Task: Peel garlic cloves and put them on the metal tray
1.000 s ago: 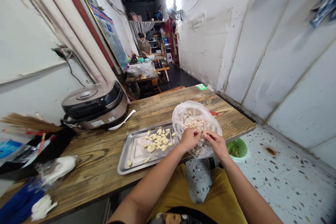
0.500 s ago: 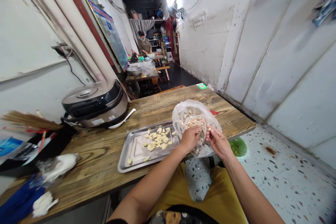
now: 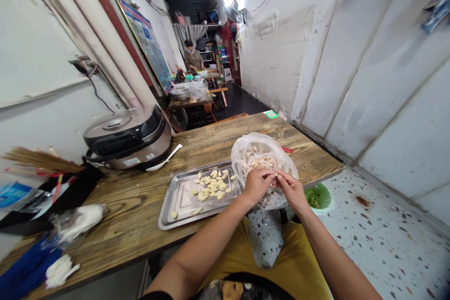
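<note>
Over a clear plastic bag [image 3: 242,150] full of garlic cloves and papery skins [image 3: 262,162], my two hands meet fingertip to fingertip. My left hand [image 3: 258,186] pinches at a small pale garlic clove [image 3: 275,175]. From the other side, my right hand [image 3: 291,189] is closed on the same clove with thumb and forefinger. The fingers cover most of it. Left of the bag, a metal tray [image 3: 168,204] carries many peeled garlic cloves [image 3: 213,186], loosely spread with most toward its far right part.
A rice cooker [image 3: 130,138] and a white spoon [image 3: 165,159] stand at the back left of the wooden table [image 3: 119,215]. A red handle [image 3: 287,149] pokes out behind the bag. On the floor at right is a green basin [image 3: 318,197]. Another person [image 3: 193,58] works far back.
My left hand has come up out of the bag's contents toward my right hand. The fingertips of both now meet on the clove.
</note>
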The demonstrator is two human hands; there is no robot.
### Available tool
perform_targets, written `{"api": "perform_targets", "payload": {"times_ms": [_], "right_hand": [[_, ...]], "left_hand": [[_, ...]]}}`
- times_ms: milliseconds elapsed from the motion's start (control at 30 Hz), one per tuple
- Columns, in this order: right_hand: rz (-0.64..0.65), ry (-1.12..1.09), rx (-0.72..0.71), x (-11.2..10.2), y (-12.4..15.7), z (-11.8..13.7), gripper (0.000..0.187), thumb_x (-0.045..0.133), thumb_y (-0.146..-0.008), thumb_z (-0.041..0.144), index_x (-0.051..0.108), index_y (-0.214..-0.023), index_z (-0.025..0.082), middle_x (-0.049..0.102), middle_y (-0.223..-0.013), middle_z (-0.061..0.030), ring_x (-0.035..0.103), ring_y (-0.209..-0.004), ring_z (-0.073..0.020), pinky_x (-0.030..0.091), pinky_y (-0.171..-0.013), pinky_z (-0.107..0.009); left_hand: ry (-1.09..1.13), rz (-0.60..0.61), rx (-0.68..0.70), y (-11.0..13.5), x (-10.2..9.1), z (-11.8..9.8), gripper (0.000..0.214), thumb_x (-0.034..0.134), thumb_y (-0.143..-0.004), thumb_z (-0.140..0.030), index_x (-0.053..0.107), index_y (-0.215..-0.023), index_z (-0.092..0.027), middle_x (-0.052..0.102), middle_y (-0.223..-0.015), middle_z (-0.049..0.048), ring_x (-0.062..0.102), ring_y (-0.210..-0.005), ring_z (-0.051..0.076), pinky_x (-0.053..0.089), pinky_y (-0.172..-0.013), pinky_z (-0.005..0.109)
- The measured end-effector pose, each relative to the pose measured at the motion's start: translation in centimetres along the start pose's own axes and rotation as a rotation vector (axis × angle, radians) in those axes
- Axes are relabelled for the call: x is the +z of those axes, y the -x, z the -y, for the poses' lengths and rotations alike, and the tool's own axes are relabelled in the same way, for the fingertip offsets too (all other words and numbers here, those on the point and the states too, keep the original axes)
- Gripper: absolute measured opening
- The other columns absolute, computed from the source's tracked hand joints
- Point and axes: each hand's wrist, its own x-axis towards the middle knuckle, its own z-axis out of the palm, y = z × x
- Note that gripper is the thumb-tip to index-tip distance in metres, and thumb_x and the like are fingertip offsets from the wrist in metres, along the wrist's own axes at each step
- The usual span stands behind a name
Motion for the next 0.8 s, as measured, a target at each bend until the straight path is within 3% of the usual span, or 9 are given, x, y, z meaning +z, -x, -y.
{"api": "perform_targets", "payload": {"times_ms": [167,333,433,533,600,667,733,800], "right_hand": [[-0.013,0.071,0.010,0.3,-0.2,-0.2,0.031,0.061,-0.073,0.039,0.065,-0.099,0.022,0.067,-0.082,-0.0018,0.058,-0.066,-0.0148,0.048,-0.068,-0.030],[0.017,0.025,-0.004,0.1,0.0,0.0,0.032,0.058,-0.075,0.038,0.062,-0.103,0.022,0.067,-0.080,-0.0020,0.057,-0.062,-0.0139,0.049,-0.063,-0.029],[0.006,0.023,0.002,0.3,-0.2,-0.1,0.032,0.056,-0.076,0.037,0.060,-0.104,0.023,0.067,-0.082,-0.0025,0.058,-0.062,-0.0147,0.049,-0.061,-0.029],[-0.171,0.149,0.016,1.5,-1.4,-1.0,0.021,0.057,-0.071,0.035,0.064,-0.084,0.019,0.066,-0.073,-0.0035,0.058,-0.061,-0.0167,0.048,-0.060,-0.030],[-0.536,0.198,0.004,2.7,-2.8,-1.8,0.016,0.052,-0.070,0.033,0.060,-0.069,0.019,0.064,-0.065,-0.0033,0.058,-0.063,-0.0176,0.048,-0.061,-0.030],[-0.597,0.182,0.032,3.6,-4.3,-2.6,0.015,0.046,-0.071,0.031,0.056,-0.069,0.020,0.061,-0.060,-0.0015,0.057,-0.058,-0.0164,0.048,-0.058,-0.029],[-0.605,0.039,0.050,3.8,-5.5,-3.0,0.010,0.047,-0.069,0.028,0.054,-0.069,0.021,0.057,-0.054,0.0018,0.053,-0.050,-0.0139,0.046,-0.051,-0.026],[-0.588,-0.109,0.089,3.6,-6.1,-3.0,0.008,0.048,-0.067,0.026,0.053,-0.069,0.021,0.053,-0.048,0.0053,0.044,-0.038,-0.0104,0.038,-0.039,-0.023]], "left_hand": [[-0.094,-0.043,-0.028,0.0,0.7,0.8,0.015,0.053,-0.073,-0.015,0.064,-0.064,-0.016,0.064,-0.067,0.0022,0.056,-0.067,0.012,0.043,-0.068,0.023],[0.039,-0.111,-0.262,0.0,0.7,2.1,0.013,0.052,-0.072,-0.017,0.064,-0.077,-0.014,0.063,-0.063,0.0009,0.056,-0.056,0.011,0.043,-0.056,0.020],[0.100,-0.111,-0.291,-0.1,0.9,2.8,0.019,0.050,-0.075,-0.019,0.065,-0.085,-0.014,0.066,-0.069,0.0024,0.059,-0.061,0.012,0.045,-0.060,0.022],[0.043,-0.077,-0.296,-0.7,2.6,3.2,0.020,0.049,-0.076,-0.018,0.066,-0.086,-0.016,0.068,-0.079,0.0052,0.061,-0.072,0.016,0.046,-0.069,0.026],[-0.061,-0.264,-0.418,-1.3,4.3,3.3,0.026,0.042,-0.078,-0.011,0.065,-0.090,-0.014,0.067,-0.088,0.0092,0.060,-0.084,0.018,0.044,-0.077,0.029],[-0.095,-0.354,-0.476,-2.0,5.7,3.6,0.030,0.038,-0.079,-0.008,0.063,-0.096,-0.013,0.065,-0.096,0.0108,0.058,-0.091,0.018,0.042,-0.083,0.029],[-0.088,-0.373,-0.408,-2.6,6.4,3.8,0.031,0.039,-0.080,-0.009,0.061,-0.101,-0.014,0.065,-0.100,0.0096,0.058,-0.093,0.017,0.040,-0.086,0.029],[-0.063,-0.357,-0.374,-2.9,6.2,4.0,0.024,0.044,-0.079,-0.013,0.064,-0.092,-0.015,0.067,-0.093,0.0079,0.059,-0.087,0.017,0.041,-0.083,0.028]]}}
